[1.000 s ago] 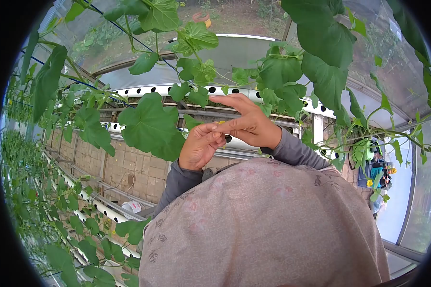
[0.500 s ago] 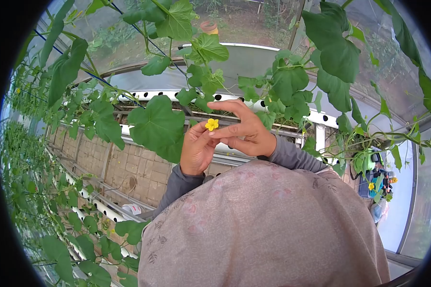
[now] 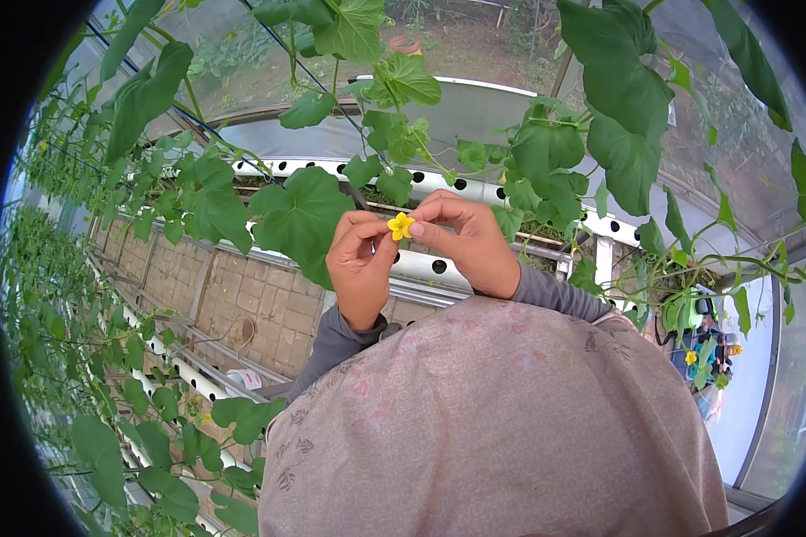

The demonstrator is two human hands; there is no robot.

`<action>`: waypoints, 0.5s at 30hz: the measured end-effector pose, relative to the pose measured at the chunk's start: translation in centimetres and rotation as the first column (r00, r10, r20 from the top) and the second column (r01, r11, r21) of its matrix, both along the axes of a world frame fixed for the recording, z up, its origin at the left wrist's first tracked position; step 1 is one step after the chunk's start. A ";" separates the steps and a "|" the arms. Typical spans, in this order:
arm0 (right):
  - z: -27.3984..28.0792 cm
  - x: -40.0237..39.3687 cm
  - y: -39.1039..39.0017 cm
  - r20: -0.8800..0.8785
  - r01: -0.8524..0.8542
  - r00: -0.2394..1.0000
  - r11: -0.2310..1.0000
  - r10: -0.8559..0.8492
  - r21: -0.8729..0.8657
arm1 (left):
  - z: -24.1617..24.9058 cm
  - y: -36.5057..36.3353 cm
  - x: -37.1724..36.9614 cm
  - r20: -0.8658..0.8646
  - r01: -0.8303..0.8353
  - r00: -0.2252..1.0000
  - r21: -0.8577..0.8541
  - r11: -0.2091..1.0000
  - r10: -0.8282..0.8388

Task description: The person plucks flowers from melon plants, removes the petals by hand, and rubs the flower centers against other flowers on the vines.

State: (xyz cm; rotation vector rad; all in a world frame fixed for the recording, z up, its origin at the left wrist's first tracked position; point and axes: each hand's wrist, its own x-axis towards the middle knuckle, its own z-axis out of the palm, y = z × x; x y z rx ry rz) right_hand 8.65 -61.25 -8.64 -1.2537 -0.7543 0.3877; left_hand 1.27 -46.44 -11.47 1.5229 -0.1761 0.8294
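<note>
A small yellow flower (image 3: 401, 225) with open petals is held between my two hands, in front of my chest. My left hand (image 3: 360, 264) is closed, thumb and forefinger pinching at the flower's left side and base. From the other side, my right hand (image 3: 471, 240) pinches a petal edge between thumb and curled forefinger. The flower's stem is hidden behind the fingers. Just left of my left hand hangs a broad green leaf (image 3: 303, 219).
White pipes with round black holes (image 3: 439, 266) run behind and below my hands. Vines with large leaves (image 3: 631, 161) hang on blue strings. Brick paving (image 3: 264, 309) lies below left. At the right, tools and a blue crate (image 3: 685, 353) stand by a pale wall.
My right hand has gone from outstretched fingers to a pinch on the flower's petals. The flower has turned and shifted slightly up. My left hand still holds it.
</note>
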 end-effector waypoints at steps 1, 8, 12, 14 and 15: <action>0.1 -0.1 0.1 0.020 0.022 1.000 1.000 -0.022 -0.017 | 0.0 0.0 -0.1 0.001 -0.001 1.000 -0.001 1.000 0.001; -0.4 -0.1 0.8 0.028 0.104 0.994 0.994 -0.103 -0.019 | 0.2 -1.1 -0.5 0.019 -0.117 0.993 -0.064 0.991 0.119; -0.4 -0.2 0.9 0.108 0.158 0.982 0.987 -0.153 -0.041 | 0.3 -1.7 -0.6 -0.043 -0.222 0.974 0.013 0.975 0.223; -0.4 -0.1 0.9 0.111 0.161 0.981 0.986 -0.156 -0.035 | 0.4 -1.7 -0.6 -0.056 -0.203 0.978 -0.006 0.979 0.202; -0.5 0.1 0.9 0.105 0.155 0.983 0.987 -0.150 -0.038 | 0.5 -1.7 -0.6 -0.070 -0.182 0.981 -0.027 0.983 0.180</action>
